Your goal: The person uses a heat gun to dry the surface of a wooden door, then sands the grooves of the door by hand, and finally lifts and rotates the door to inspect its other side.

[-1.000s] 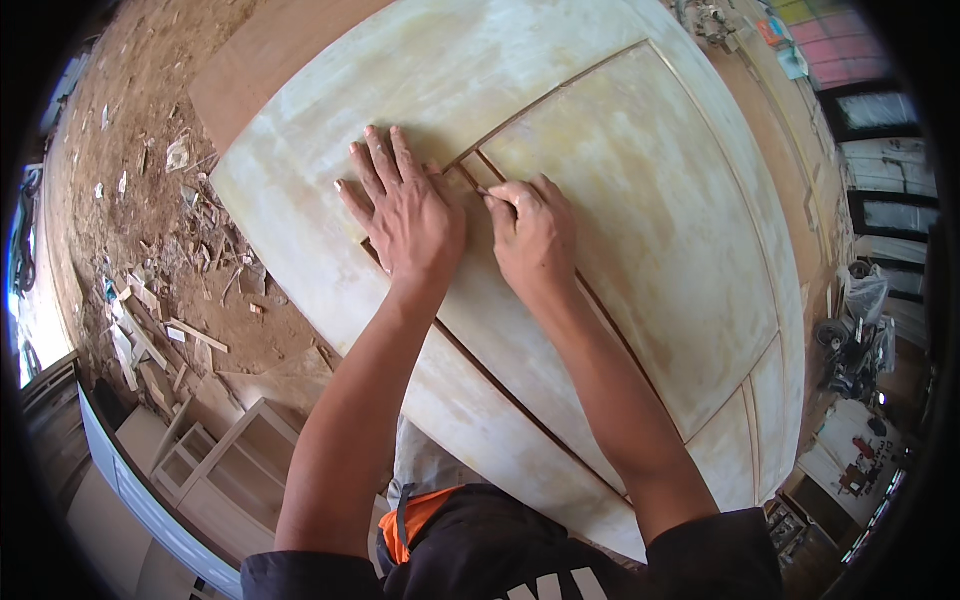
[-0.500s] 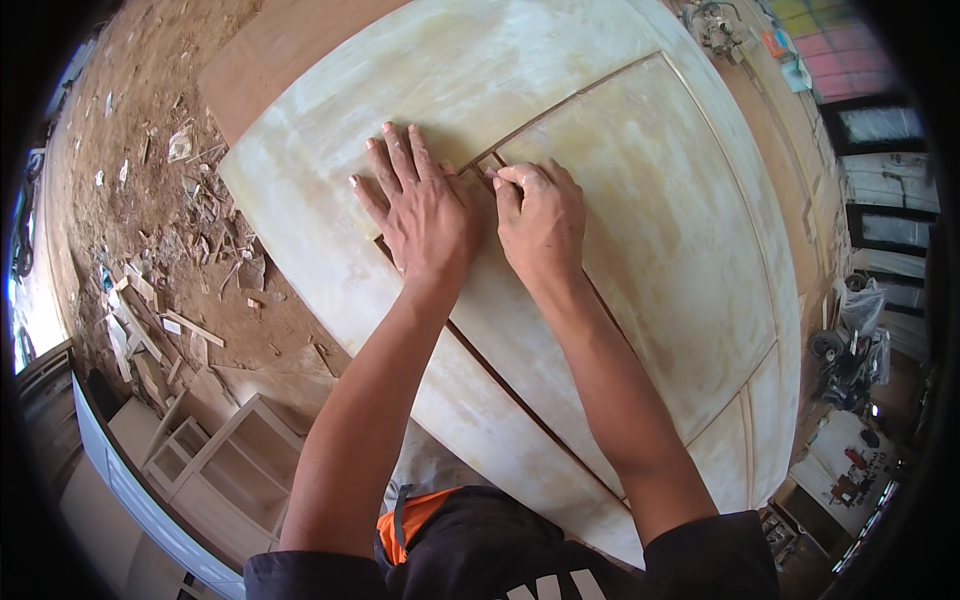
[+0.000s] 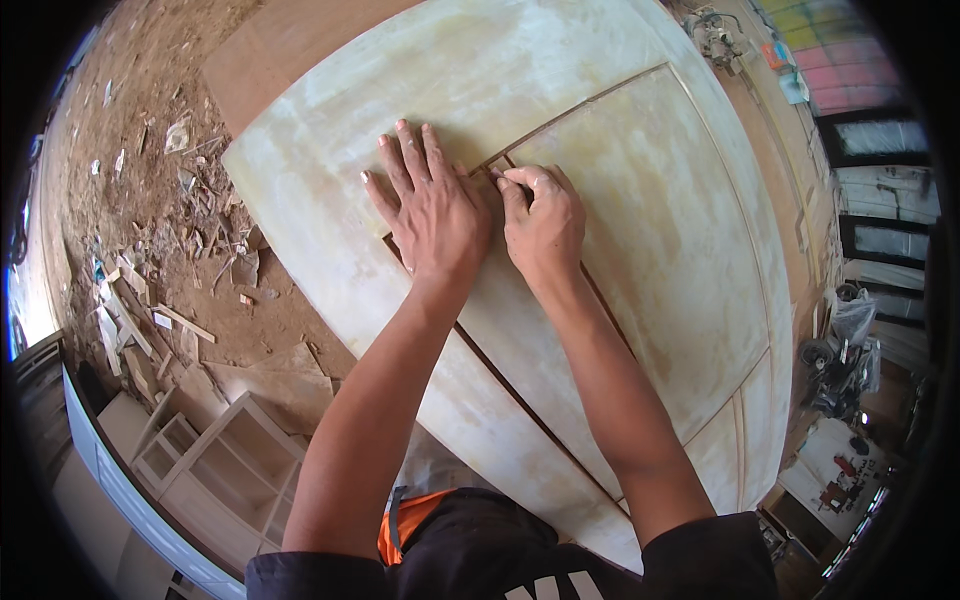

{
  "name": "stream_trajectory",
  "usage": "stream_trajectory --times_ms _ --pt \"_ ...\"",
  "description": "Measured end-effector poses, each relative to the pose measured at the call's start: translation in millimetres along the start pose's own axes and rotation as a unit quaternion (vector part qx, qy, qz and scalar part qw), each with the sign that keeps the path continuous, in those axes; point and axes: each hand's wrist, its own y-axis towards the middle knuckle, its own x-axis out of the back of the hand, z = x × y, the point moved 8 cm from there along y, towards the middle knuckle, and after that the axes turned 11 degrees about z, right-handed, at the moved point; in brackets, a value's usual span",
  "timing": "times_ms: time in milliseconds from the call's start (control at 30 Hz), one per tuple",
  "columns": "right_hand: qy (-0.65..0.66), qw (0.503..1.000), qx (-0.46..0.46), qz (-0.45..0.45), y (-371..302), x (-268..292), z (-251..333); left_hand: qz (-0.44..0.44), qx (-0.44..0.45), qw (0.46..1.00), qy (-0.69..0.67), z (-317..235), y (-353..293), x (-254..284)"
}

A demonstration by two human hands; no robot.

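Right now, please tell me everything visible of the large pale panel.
The large pale panel lies broad face up mid-picture, blotched white, yellowish and tan, perhaps coated wood. Narrow brown grooves divide it. The left hand rests palm down on it, fingers spread; the right hand pinches a small, unidentifiable thing near a groove.

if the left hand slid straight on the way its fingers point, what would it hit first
The way looks free over the pale panel to its edge; past that, the left hand would probably meet the brown board first, though their height difference is unclear.
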Motion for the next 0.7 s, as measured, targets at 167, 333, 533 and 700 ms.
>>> stream_trajectory --times_ms 167,333,533,700 --pt "0.050 0.996 -0.017 -0.068 -2.1 3.3 -5.2 -0.018 -0.011 1.000 0.000 -1.3 -0.8 2.6" --pt "0.063 0.995 -0.024 -0.071 -3.1 6.4 -4.9 -0.026 -0.007 1.000 0.005 1.6 -1.6 4.0" --pt "0.068 0.998 -0.008 -0.016 16.6 24.0 15.3 -0.040 -0.049 0.995 -0.082 -0.1 -5.9 15.7" --pt "0.051 0.997 0.025 0.061 9.2 33.5 31.0 -0.075 -0.139 0.956 -0.247 2.4 -14.5 31.1"
